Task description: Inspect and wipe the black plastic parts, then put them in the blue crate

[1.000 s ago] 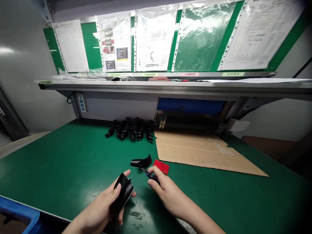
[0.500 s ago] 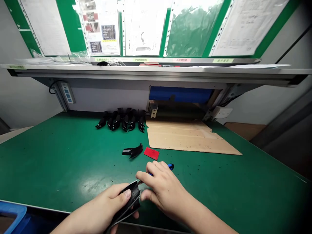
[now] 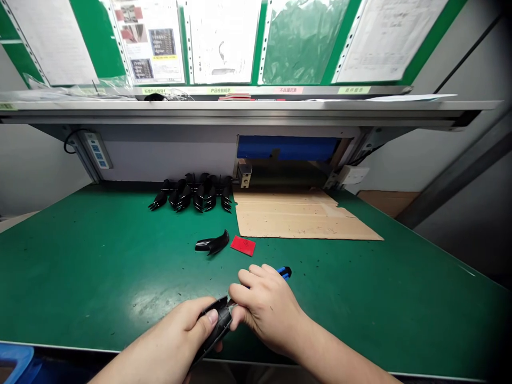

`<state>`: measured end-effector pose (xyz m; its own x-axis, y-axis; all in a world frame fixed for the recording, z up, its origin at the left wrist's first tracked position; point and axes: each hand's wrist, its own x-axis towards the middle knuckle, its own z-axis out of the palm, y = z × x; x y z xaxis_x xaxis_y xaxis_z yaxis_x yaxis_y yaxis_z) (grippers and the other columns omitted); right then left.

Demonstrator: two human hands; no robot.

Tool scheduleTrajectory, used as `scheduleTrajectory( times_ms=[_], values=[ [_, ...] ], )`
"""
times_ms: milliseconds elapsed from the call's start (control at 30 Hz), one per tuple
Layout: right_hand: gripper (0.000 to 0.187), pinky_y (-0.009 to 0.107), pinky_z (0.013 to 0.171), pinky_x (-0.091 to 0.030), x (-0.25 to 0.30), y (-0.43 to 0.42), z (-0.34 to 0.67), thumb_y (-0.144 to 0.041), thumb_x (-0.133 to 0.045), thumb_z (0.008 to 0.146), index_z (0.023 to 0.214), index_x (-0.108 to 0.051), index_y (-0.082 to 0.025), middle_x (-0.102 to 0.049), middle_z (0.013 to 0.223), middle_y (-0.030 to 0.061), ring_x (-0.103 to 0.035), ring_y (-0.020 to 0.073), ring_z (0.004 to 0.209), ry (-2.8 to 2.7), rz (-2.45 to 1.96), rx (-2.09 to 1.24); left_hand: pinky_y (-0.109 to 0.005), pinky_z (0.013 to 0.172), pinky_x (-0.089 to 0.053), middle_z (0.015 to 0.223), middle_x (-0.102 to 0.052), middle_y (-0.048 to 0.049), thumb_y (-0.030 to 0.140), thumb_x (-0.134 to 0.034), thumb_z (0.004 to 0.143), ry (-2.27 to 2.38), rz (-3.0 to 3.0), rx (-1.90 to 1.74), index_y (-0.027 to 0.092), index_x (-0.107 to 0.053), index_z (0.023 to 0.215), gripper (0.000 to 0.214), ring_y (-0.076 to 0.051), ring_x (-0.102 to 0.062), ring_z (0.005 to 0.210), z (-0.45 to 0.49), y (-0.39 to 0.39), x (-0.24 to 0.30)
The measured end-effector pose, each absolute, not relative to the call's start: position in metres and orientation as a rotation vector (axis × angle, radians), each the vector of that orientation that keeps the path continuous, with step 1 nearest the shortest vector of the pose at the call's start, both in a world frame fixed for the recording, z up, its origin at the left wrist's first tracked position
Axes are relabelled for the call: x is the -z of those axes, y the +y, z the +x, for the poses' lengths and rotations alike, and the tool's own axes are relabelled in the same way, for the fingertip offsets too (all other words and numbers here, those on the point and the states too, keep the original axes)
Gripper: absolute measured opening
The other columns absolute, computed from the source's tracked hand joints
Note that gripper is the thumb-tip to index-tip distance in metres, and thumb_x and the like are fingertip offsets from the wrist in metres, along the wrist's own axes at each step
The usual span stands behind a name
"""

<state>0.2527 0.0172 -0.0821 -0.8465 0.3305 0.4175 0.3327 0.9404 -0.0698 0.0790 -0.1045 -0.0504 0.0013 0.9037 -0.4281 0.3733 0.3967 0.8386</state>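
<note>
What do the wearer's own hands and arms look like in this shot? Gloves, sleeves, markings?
Left hand and right hand are both ungloved. Left forearm and right forearm are bare as far as the frame shows, with no sleeve, watch or bracelet in view. There's a small dark mark on the back of the right hand.

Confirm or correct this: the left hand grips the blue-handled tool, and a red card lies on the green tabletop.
Not the left hand: the head view shows the right hand gripping the blue-handled tool; the red card does lie on the green tabletop.
</note>
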Motion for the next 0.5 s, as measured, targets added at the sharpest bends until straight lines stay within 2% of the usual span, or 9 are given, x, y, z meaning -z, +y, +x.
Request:
scheduleTrajectory(
  times_ms=[100,167,300,367,433,500],
  values=[
    [0.065,0.032,0.058,-0.017,0.086,0.02,0.254,-0.062,-0.015,0.101,0.068,-0.049,-0.018,-0.046,0.066,0.0014,-0.035,0.0163,0.062,-2.688,-0.491,-0.094,-0.023,0.066,-0.042,0.101,-0.068,-0.0017,0.051,-0.039,0.091,1.598,1.312,-0.68,0.026,-0.065,0.103,0.039,-0.02,-0.057,0.082,0.08,-0.103,0.047],
    [0.066,0.03,0.059,-0.02,0.086,0.023,0.256,-0.067,-0.017,0.099,0.068,-0.048,-0.018,-0.048,0.066,0.0003,-0.037,0.0152,0.061,-2.729,-0.451,-0.322,-0.024,0.072,-0.042,0.099,-0.069,-0.0021,0.05,-0.037,0.092,1.598,1.359,-0.669,0.024,-0.065,0.108,0.041,-0.02,-0.057,0.082,0.081,-0.103,0.043],
    [0.063,0.023,0.057,-0.029,0.079,0.032,0.264,-0.072,-0.028,0.095,0.069,-0.046,-0.018,-0.044,0.065,-0.0029,-0.039,0.0128,0.06,-2.657,-0.298,-1.234,-0.026,0.079,-0.042,0.105,-0.067,-0.0039,0.053,-0.037,0.092,1.608,1.404,-0.673,0.025,-0.062,0.118,0.046,-0.022,-0.057,0.091,0.08,-0.103,0.039],
    [0.061,0.022,0.058,-0.032,0.076,0.034,0.268,-0.069,-0.027,0.097,0.072,-0.048,-0.017,-0.043,0.066,-0.0027,-0.039,0.0129,0.06,-2.457,-0.299,-1.514,-0.026,0.077,-0.043,0.114,-0.064,-0.0034,0.053,-0.039,0.092,1.558,1.343,-0.716,0.029,-0.054,0.128,0.045,-0.02,-0.058,0.088,0.079,-0.103,0.04],
    [0.061,0.023,0.06,-0.034,0.074,0.032,0.268,-0.067,-0.025,0.098,0.076,-0.05,-0.017,-0.045,0.069,-0.0016,-0.041,0.0139,0.063,-2.353,-0.358,-1.479,-0.024,0.067,-0.044,0.114,-0.063,-0.0042,0.053,-0.037,0.093,1.47,1.184,-0.766,0.032,-0.039,0.138,0.05,-0.015,-0.056,0.07,0.078,-0.102,0.044],
    [0.062,0.025,0.063,-0.033,0.076,0.026,0.266,-0.071,-0.026,0.095,0.084,-0.054,-0.018,-0.048,0.074,-0.0001,-0.043,0.016,0.067,-2.421,-0.448,-1.182,-0.022,0.054,-0.039,0.104,-0.065,-0.0061,0.054,-0.033,0.093,1.36,1.013,-0.843,0.029,-0.031,0.14,0.053,-0.01,-0.048,0.053,0.078,-0.101,0.05]
  ],
)
